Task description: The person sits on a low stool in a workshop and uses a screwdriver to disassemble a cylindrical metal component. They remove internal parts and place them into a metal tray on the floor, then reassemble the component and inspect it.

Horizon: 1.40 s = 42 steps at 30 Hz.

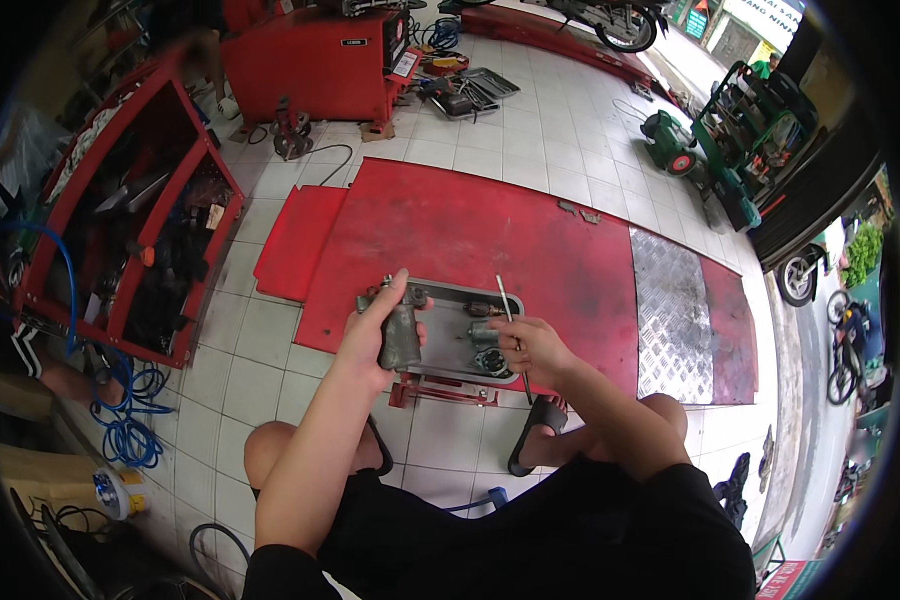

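Near the middle of the head view, the left hand [363, 335] of the person holds one grey metal part [401, 338], thick and rounded at its lower end. Its fingers [423, 330] are closed around this part, with the thumb pressed along the upper side. The part is at the left end of one grey tray [444, 352], overlapping it in the view; whether it touches the tray, I cannot tell.

The right hand [535, 347] grips one thin silver rod [502, 295] between bent fingers, near the right end of the tray. The rod stands slanted, and one end comes out above the hand, the other below it.

Inside the tray, on its right side, I count three smaller metal pieces [483, 334], lying close to one another; some more may be hidden behind the right hand. The tray is at the near edge of one red platform [480, 225]. On this platform there are also one silver patterned plate [673, 315], toward the right, and two small dark scraps [590, 217] near the far edge.

Around it, on the white tiled floor [215, 375], are one red open shelf [185, 330] at left, one coil of blue hose [135, 415] and one green machine [660, 140] with a red wheel.
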### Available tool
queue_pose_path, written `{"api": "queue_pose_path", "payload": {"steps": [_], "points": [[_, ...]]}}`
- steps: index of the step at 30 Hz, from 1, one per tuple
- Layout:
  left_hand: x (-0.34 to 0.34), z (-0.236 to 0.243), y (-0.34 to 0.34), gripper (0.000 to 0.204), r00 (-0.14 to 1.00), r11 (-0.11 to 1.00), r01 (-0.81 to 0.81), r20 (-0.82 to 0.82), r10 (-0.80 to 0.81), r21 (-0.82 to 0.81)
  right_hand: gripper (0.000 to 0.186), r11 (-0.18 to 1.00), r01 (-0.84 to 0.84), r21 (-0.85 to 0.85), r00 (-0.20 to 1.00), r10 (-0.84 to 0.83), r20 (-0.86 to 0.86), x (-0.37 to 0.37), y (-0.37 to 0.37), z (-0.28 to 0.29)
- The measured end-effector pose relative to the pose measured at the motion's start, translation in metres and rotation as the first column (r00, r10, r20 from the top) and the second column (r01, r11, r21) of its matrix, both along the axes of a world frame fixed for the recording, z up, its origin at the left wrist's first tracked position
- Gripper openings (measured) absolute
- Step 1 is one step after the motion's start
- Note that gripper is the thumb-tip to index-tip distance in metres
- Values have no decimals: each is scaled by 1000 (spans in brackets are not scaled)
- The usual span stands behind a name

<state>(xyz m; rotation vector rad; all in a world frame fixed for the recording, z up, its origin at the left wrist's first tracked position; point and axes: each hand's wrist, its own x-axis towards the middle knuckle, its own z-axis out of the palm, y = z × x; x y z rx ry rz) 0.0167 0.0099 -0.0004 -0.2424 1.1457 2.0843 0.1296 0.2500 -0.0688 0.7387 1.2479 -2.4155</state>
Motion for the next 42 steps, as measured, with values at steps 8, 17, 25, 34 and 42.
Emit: {"api": "queue_pose_path", "payload": {"steps": [8, 17, 25, 34, 42], "points": [[25, -21, 37, 50, 877, 885, 466, -119, -465, -21, 79, 614, -63, 787, 794, 509, -334, 29, 16, 80], [52, -39, 55, 71, 542, 628, 755, -359, -760, -188, 77, 430, 1, 903, 554, 752, -359, 39, 9, 80], [60, -61, 53, 82, 615, 650, 753, -240, -751, -106, 70, 481, -95, 872, 632, 706, -320, 40, 6, 74], [59, -62, 51, 96, 607, 630, 774, -203, -768, -69, 71, 490, -195, 849, 641, 720, -268, 34, 9, 73], [68, -66, 48, 100, 605, 630, 752, -174, -777, -196, 75, 487, -315, 814, 652, 735, -188, 36, 15, 65]]}}
